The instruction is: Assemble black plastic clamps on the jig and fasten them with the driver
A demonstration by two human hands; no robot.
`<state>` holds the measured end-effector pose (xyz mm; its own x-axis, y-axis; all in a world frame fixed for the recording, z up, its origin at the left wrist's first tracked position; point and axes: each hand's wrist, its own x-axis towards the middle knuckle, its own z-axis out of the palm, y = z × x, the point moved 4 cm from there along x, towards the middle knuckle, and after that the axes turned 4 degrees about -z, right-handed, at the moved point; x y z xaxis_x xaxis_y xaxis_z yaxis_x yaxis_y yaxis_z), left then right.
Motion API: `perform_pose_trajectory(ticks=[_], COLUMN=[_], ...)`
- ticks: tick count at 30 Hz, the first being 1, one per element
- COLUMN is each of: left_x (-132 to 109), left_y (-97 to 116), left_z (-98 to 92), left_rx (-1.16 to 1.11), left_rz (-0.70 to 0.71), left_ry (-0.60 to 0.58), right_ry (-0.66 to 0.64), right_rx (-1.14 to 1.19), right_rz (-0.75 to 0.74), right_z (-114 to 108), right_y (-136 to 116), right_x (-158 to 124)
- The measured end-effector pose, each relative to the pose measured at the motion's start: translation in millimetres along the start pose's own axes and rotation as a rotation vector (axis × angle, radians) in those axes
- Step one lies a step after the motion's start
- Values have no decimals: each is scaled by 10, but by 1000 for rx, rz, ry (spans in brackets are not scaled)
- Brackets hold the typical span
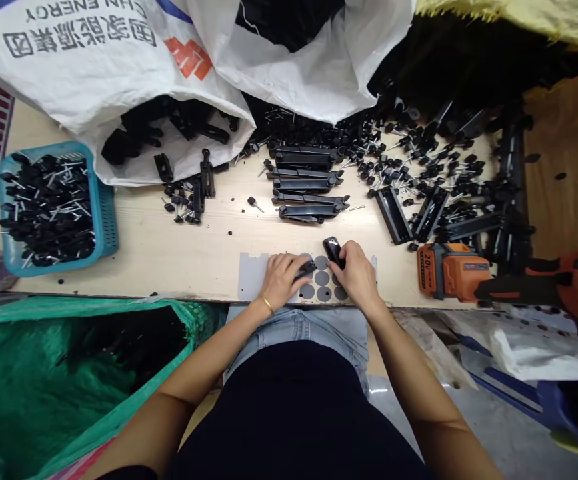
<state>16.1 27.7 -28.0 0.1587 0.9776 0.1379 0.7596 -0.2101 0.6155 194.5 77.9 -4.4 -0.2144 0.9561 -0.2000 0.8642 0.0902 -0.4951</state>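
Observation:
My left hand (283, 277) is closed around a small black part (305, 269) over a grey sheet (252, 275) at the table's front edge. To its right, my right hand (357, 275) grips a black piece (332, 249) whose rounded, glossy end sticks out past the fingers. Grey round pads (323, 279) lie between and under the two hands. Beyond them, folded black bracket assemblies (311, 207) lie stacked in a row. A single black-headed screw (255, 203) rests on the wood left of that row.
A blue basket (107, 217) of black-headed screws stands left. White sacks (169, 87) with black parts line the back. Loose knobs and black bars (393, 215) cover the right. An orange power tool (456, 270) lies front right. A green sack (33, 373) hangs open front left.

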Motion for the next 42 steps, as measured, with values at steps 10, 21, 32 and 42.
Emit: perform_pose_trajectory(ticks=[10,21,32,42], left_x=[107,168,258,319], left_y=[10,25,43,119], left_z=[135,266,344,317], left_rx=[-14,85,205,235], left_rz=[-89,-40,21,46], left_ry=[84,14,-116,-195], right_ry=[12,29,18,43], right_rx=[131,181,170,210], right_rz=[-69,-98,-158,-170], right_z=[193,206,187,220], right_y=[-72,-91,-53,-30], right_x=[-236,-194,-138,-144])
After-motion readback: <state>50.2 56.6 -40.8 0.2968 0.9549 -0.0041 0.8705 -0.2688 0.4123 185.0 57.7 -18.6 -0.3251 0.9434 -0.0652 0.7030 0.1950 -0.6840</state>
